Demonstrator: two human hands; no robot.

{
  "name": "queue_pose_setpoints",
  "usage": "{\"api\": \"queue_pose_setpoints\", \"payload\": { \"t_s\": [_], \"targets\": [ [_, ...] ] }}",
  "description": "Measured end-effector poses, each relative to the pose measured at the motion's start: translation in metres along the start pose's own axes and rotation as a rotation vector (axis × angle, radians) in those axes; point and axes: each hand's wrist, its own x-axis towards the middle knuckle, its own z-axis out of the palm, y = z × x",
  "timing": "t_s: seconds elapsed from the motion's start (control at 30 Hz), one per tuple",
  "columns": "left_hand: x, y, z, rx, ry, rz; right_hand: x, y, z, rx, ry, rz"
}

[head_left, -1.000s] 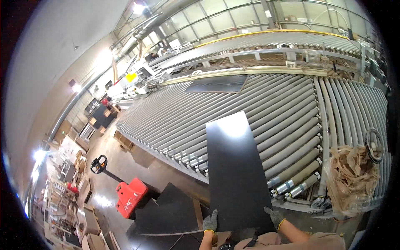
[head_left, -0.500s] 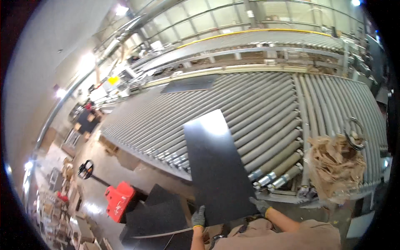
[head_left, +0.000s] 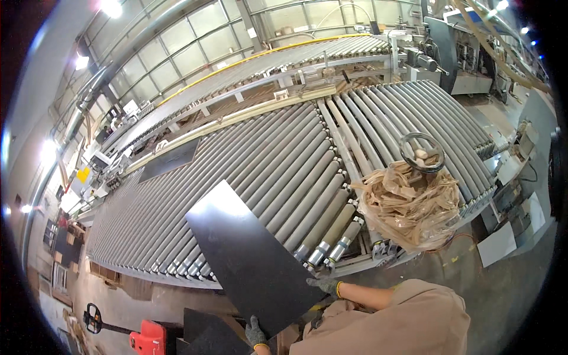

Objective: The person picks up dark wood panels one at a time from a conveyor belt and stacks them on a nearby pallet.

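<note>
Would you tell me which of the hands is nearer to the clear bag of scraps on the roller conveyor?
The right hand. It grips the dark panel at its right edge, below and left of the bag. The left hand holds the panel's near end, farther down and left.

Count at the roller conveyor

Dark panels: two, one held (head_left: 248, 260), one far up the rollers (head_left: 168, 165). Gloved hands: two. Red pallet jack (head_left: 145, 337): one.

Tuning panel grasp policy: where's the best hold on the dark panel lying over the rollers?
Likely the dark panel's near short end, one hand per corner, from the operator's side: it overhangs the roller conveyor there. Left hand and right hand grip it so.
</note>
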Motion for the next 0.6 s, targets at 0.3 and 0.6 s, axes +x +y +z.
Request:
{"api": "queue_pose_setpoints", "payload": {
  "t_s": [0.3, 0.6],
  "targets": [
    [-0.038, 0.026, -0.012, -0.233, -0.072, 0.135, 0.002, 0.002, -0.003, -0.228, 0.115, -0.223],
    [-0.025, 0.005, -0.01, -0.03, -0.044, 0.11, -0.065, -0.049, -0.003, 0.162, -0.018, 0.075]
  ]
}}
